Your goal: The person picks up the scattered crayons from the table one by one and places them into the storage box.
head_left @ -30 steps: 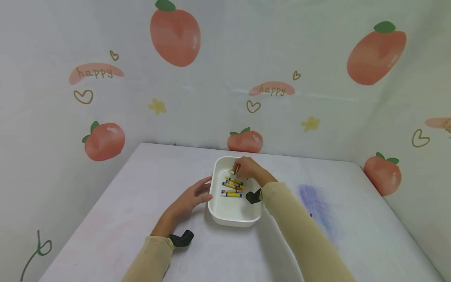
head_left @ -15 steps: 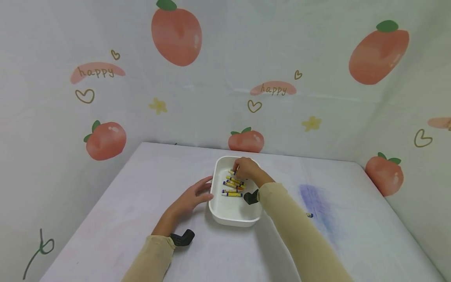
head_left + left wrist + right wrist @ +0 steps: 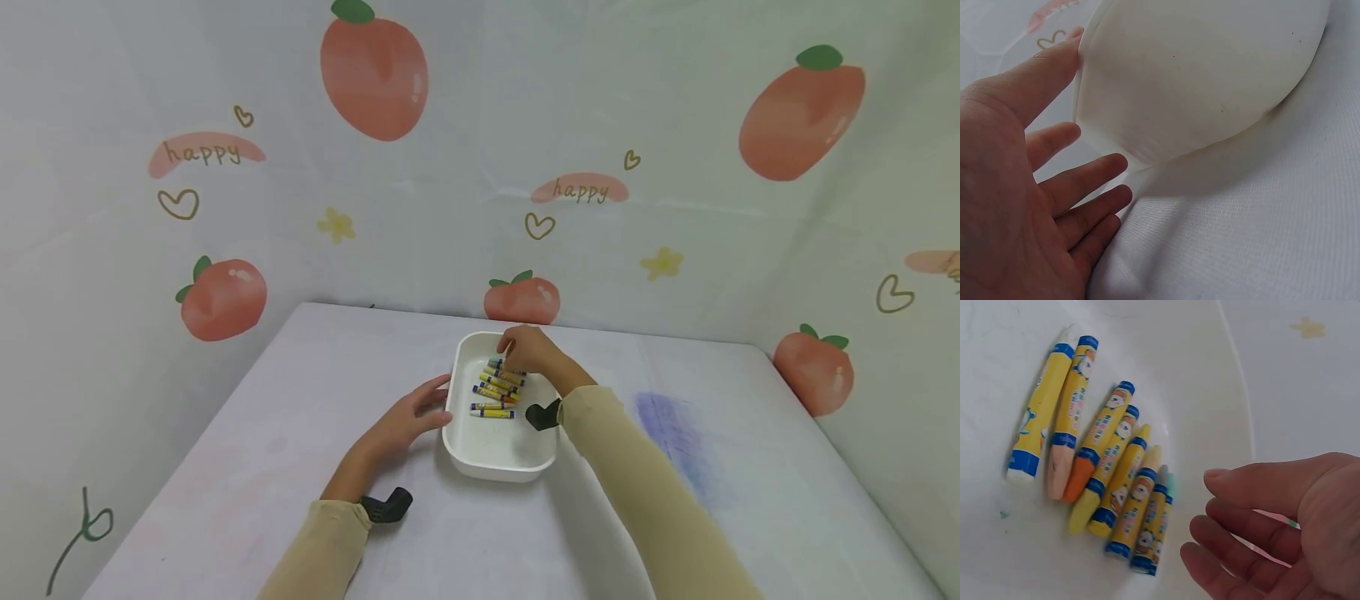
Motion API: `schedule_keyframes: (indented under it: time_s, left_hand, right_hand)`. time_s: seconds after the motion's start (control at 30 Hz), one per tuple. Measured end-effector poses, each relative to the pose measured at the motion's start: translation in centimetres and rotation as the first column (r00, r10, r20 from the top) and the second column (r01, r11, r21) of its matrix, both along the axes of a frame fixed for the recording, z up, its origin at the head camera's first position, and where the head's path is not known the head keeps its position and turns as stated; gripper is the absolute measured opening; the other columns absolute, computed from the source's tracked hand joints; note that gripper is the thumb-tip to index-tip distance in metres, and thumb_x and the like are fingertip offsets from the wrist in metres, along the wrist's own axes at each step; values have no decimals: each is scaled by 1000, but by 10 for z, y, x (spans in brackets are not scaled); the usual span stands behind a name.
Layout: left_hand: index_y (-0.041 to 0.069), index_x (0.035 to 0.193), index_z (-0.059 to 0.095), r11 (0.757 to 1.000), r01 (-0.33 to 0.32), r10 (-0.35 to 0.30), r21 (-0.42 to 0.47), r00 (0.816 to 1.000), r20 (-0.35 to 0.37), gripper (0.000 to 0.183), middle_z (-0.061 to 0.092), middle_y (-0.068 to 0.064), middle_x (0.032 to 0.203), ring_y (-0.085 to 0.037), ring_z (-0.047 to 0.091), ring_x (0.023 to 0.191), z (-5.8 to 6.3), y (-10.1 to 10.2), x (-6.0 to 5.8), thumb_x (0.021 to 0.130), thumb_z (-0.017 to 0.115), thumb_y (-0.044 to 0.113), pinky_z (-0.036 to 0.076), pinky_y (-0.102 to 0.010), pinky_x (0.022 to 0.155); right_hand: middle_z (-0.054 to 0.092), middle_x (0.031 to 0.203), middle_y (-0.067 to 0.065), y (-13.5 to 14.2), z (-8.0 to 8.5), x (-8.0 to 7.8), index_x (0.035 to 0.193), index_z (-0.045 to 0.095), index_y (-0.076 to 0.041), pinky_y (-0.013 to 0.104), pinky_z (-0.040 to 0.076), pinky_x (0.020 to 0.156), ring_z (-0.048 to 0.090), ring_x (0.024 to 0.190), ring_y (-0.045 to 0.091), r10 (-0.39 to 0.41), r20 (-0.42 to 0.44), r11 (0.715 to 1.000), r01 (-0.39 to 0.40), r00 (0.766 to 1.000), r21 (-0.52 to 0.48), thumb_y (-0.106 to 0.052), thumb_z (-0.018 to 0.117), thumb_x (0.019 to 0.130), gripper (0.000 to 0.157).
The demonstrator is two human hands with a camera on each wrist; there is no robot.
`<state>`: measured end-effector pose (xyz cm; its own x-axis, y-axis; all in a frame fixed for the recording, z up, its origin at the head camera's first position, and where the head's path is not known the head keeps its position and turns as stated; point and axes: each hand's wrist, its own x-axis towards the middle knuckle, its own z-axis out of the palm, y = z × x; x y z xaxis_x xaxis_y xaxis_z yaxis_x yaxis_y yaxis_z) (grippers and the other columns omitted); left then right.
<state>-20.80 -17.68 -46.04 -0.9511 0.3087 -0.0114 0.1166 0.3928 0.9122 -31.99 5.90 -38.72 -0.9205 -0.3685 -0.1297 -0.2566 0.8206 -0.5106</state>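
Observation:
A white plastic tray (image 3: pixel 495 473) sits mid-table in the head view. Inside it, several wax crayons (image 3: pixel 492 414) in yellow and blue wrappers lie side by side in a slanting row. White (image 3: pixel 1041 412), peach, orange, yellow, grey and green tips show in the right wrist view. My right hand (image 3: pixel 528 350) hovers over the tray's far end, thumb and fingers loosely bent and apart, nothing between them, beside the green-tipped crayon (image 3: pixel 1169 506). My left hand (image 3: pixel 408 421) is at the tray's left side, fingers spread, thumb and fingertips right at the wall (image 3: pixel 1147 134).
A white cloth-covered table (image 3: pixel 300 442) carries a blue-purple smudge (image 3: pixel 671 433) to the right of the tray. Behind the table hangs a white curtain (image 3: pixel 450 225) printed with fruit. My right sleeve (image 3: pixel 645 483) crosses the table's right half.
The right hand has let go of a crayon and risen slightly away, exposing more crayons at the far end. The left hand stays put. A crayon glimpsed beside the right sleeve is now hidden.

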Motion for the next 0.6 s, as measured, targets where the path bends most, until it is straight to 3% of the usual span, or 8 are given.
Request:
schedule_keyframes:
  time_s: [0.2, 0.6]
  left_hand:
    - [23, 152, 34, 1000, -9, 9, -14, 1000, 4, 68, 48, -11, 145, -34, 39, 136, 0, 0, 0, 93, 65, 32, 26, -60, 109]
    - [23, 151, 35, 1000, 4, -4, 0, 1000, 8, 68, 48, -12, 145, -35, 39, 135, 0, 1, 0, 92, 66, 32, 27, -61, 108]
  right_hand:
    - [67, 94, 9, 17, 10, 2, 108, 67, 2, 35, 54, 77, 62, 89, 24, 36, -64, 993, -43, 997, -109, -4, 75, 82, 27]
    - [64, 98, 10, 59, 25, 14, 112, 63, 0, 33, 54, 71, 60, 87, 26, -39, -49, 980, 28, 998, -198, -7, 70, 87, 26]
